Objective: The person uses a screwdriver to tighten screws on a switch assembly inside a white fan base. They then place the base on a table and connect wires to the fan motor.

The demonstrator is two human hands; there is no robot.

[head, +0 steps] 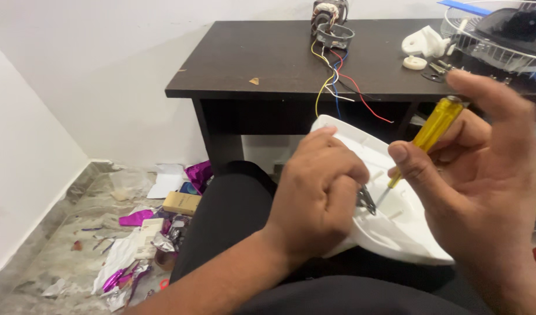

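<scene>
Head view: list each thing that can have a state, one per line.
Left hand: closed, gripping small metal pliers.
Right hand: holding yellow-handled screwdriver, tip down in the shell.
White plastic shell: open side up, on the lap.
Electric motor: bare on the dark table, coloured wires loose.

home repair corner, dark desk (262, 64), littered floor (75, 256)

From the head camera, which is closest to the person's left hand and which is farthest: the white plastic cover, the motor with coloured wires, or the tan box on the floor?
1. White plastic cover: held in the left hand, on the lap.
2. Tan box: on the floor, to the left.
3. Motor: on the dark table, at its back edge.
</scene>
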